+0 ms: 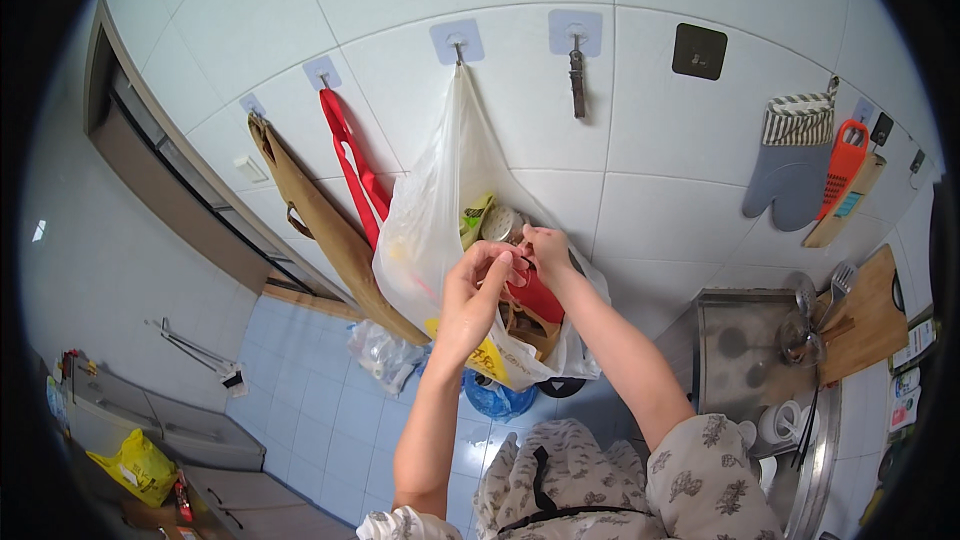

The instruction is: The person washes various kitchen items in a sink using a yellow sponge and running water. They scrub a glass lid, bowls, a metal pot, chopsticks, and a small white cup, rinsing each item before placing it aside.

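Note:
A white plastic bag [420,217] hangs from an adhesive wall hook [457,41], its mouth spread towards me. Both hands are at this mouth, fingertips close together. The thumb and fingers of my left hand [476,289] are bent towards each other. Beside it, my right hand [547,253] has its fingers curled in a pinch. A small dark bit shows between them, too small to name. Inside the bag are a red item [536,296], brown paper packaging [529,330], a clear container with a perforated top [501,226] and a green packet [475,217].
Left of the bag hang a red strap [352,165] and a long tan cloth item [322,225]. A blue bag [499,397] and a clear plastic bag [384,352] lie below. Rightward are an oven mitt [787,172], an orange grater [844,169], a wooden board [870,315] and a metal counter [731,345].

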Demonstrator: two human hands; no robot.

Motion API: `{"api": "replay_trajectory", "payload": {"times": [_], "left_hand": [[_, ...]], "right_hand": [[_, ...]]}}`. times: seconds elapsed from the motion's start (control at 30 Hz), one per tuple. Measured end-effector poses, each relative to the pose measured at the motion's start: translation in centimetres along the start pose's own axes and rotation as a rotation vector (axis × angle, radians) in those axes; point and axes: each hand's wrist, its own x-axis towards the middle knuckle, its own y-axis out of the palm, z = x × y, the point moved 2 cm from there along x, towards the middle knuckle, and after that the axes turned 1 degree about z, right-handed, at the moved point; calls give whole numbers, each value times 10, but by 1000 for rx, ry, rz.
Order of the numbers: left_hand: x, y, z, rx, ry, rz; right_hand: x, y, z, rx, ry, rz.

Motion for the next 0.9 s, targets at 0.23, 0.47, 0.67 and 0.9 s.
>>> {"api": "replay_trajectory", "payload": {"times": [0.23,0.47,0.67,0.9], "left_hand": [[-4,-3,-1,35,-13,-18],[-4,-3,1,10,-10,-35],[-2,0,1,12,-5,-16],[-3,0,1,-3,6,-21]], "right_hand": [[8,-9,-18,287,157,-2],[-5,-3,-4,273,60,26],[-7,-13,-12,180,98,0],[-15,-16,-8,267,121,19]]}}
